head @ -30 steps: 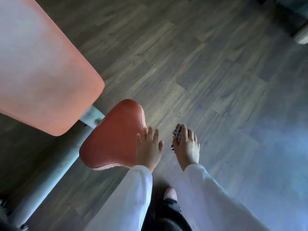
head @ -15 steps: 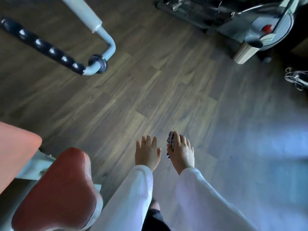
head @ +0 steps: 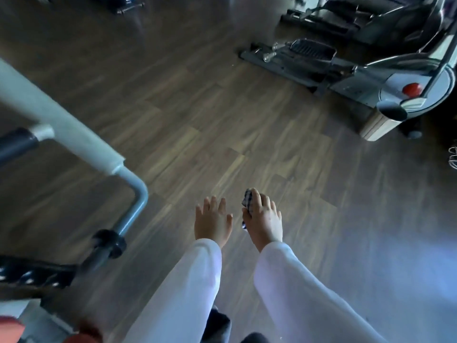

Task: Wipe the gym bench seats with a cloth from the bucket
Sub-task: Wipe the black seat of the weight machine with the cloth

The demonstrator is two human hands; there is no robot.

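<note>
Our right hand pinches the checked cloth over the wood floor; our left hand hangs spread, holding nothing.

The floor looks like matt wood-grain planks. The cloth in the right hand is checked woven fabric. The sleeves are smooth white fabric. The frame tube looks like painted metal, satin grey. The machine shows glossy metal and plastic.

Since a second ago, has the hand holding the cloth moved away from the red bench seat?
Yes. The right hand gripping the checked cloth has moved forward off the seat, now over bare floor.
</note>
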